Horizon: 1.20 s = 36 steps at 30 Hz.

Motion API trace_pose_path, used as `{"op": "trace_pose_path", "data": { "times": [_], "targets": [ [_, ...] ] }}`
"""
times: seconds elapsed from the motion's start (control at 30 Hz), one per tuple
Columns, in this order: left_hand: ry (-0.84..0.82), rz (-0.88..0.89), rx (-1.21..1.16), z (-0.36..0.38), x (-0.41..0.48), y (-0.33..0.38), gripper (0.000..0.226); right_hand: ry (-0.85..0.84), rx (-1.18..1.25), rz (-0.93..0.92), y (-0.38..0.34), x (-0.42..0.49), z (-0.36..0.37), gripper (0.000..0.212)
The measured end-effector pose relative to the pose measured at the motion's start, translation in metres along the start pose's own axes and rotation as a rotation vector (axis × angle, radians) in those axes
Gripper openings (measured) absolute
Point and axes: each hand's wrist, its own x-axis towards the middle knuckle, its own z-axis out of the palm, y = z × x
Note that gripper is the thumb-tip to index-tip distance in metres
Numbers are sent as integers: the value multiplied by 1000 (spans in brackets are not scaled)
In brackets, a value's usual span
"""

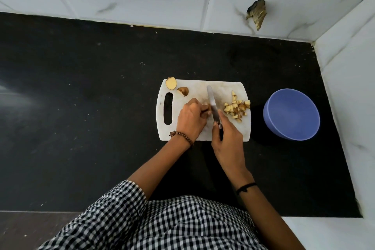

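A potato piece (206,108) is held on the cutting board (203,87) by the left hand (190,119); the knife (212,103) is gripped by the right hand (227,138). A diced pile (236,108) is done; two larger chunks (171,83) are left uncut.

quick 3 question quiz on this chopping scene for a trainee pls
1. True or false: the right hand grips the knife, and the left hand holds a potato piece beside the blade.
2. Where does the blue bowl stand? A: on the cutting board. B: on the counter, right of the board. C: left of the board.
3. How many potato ends lie near the board's handle slot, apart from both hands?

Key: 1 true; 2 B; 3 two.
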Motion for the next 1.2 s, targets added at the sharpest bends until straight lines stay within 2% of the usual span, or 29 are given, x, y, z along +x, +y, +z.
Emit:
{"op": "trace_pose_path", "data": {
  "times": [0.7,0.87,1.2],
  "targets": [
    [-56,-14,85,2,14,-3,13,-58,-321,-28,5,10,15,54],
    [-51,-1,105,1,13,-3,13,-54,-316,-65,1,16,13,55],
    [-63,-8,87,-6,10,4,15,-101,-294,-20,-1,32,15,56]
  ]
}}
